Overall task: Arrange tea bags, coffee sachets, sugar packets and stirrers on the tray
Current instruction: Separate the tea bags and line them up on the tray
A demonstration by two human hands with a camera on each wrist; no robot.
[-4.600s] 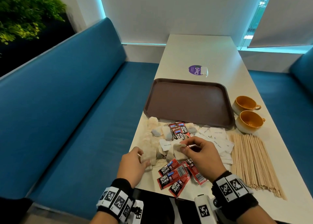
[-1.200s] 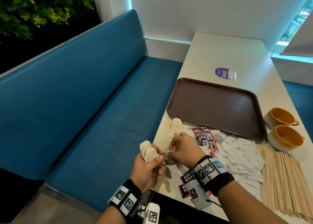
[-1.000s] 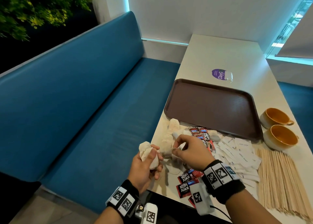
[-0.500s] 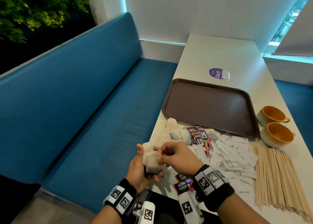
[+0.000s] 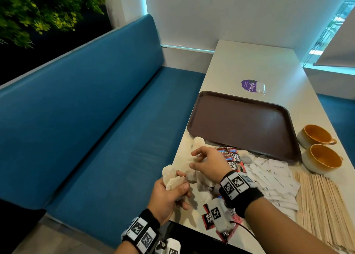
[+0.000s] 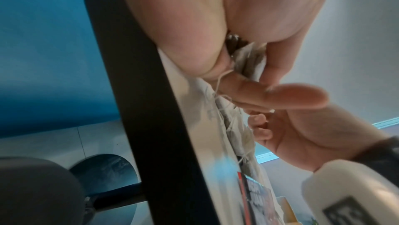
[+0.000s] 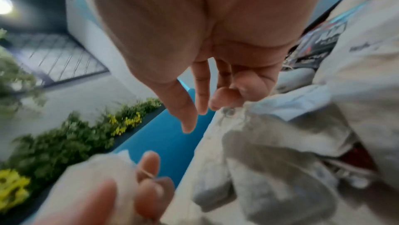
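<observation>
Left hand, at the near left edge of the counter: its grip is clamped round a bunch of tea bags, strings trailing between the fingers in the left wrist view. The bags look light, soft and easily crushed or torn; best taken by the paper body with a loose pinch, since the strings may tangle.

Right hand, just right of it: grip apart, fingers relaxed over the loose tea bags on the counter; the blurred right wrist view suggests it holds nothing, though a thin string could escape notice.

Further right lie the coffee sachets, then the sugar packets, flat and slippery, likely to slide when stacked. The stirrers, thin stiff sticks at the near right, are best gathered mid-length as a bundle.

Tray, far of the piles: nothing in it. Two cups at its right: nothing visible inside.
</observation>
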